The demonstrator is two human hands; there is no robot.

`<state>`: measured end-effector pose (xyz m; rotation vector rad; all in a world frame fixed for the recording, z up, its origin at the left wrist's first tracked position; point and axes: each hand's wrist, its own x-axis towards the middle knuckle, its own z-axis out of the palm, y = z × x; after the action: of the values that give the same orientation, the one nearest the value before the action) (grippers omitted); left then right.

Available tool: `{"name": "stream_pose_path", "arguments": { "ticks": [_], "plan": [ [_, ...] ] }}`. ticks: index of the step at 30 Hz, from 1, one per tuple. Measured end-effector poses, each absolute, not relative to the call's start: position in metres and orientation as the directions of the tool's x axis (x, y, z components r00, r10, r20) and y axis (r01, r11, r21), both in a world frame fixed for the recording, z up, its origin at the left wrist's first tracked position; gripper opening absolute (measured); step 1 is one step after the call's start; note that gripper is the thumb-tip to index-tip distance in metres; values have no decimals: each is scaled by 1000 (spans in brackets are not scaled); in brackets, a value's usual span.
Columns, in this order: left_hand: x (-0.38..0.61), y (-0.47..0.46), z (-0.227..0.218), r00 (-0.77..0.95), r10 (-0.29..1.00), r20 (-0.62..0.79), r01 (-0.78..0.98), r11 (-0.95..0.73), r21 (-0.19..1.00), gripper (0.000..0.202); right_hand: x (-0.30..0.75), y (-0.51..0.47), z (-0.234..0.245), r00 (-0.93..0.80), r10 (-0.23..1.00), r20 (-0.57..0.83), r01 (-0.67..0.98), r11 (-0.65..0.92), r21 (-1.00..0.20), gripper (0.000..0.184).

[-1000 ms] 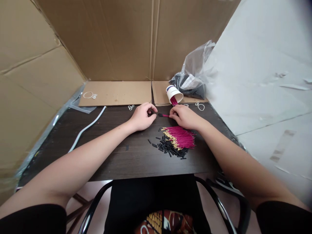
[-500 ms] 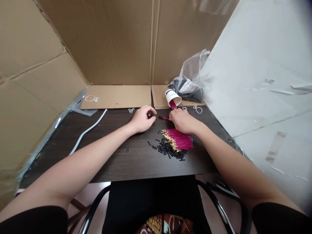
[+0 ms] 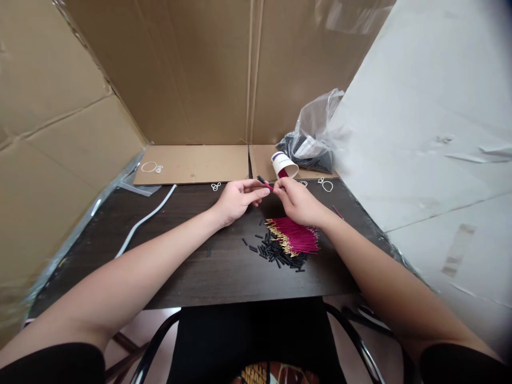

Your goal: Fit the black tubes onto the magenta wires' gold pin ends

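Note:
Between my hands, above the dark table (image 3: 184,272), is a small bunch of red wires with black sleeves (image 3: 261,180) on the upper-left end. My right hand (image 3: 299,201) is closed, pinching the red end. The thumb and fingers of my left hand (image 3: 238,200) close around the bunch near its sleeved part; their exact contact is partly hidden. Just below my right hand lies a pile of red wires (image 3: 298,234) with gold-coloured tips pointing left. Many short black sleeves (image 3: 276,252) are scattered along its lower-left side.
Behind my right hand a white paper cup (image 3: 285,164) lies tipped, red wires inside. A clear bag of black pieces (image 3: 310,152) sits behind it. White rubber bands (image 3: 216,186) lie near the cardboard strip (image 3: 192,162). A pale tube (image 3: 146,213) curves at left. One red wire (image 3: 338,212) lies at right.
The sleeved wires have been lifted off the table in my right hand. My left hand has moved right to meet them, its fingers closing around the bunch.

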<state>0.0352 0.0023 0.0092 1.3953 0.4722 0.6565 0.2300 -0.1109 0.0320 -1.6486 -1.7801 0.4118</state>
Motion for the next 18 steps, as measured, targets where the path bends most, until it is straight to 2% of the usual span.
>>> {"name": "stream_pose_path", "arguments": {
  "ticks": [6,11,15,18],
  "plan": [
    [37,-4,11,711,703,-10,-203,220,954,36,221,-109,27,-5,949,315,701,228,-675,19],
    [36,1,12,672,739,-48,-194,238,952,30,225,-113,33,-52,912,407,785,289,-548,18],
    [35,4,13,662,746,-69,-188,254,949,28,222,-116,35,-50,921,386,802,267,-534,21],
    [35,4,13,678,730,-87,-173,274,946,27,218,-119,36,-23,936,353,806,225,-547,31]
  ]
}}
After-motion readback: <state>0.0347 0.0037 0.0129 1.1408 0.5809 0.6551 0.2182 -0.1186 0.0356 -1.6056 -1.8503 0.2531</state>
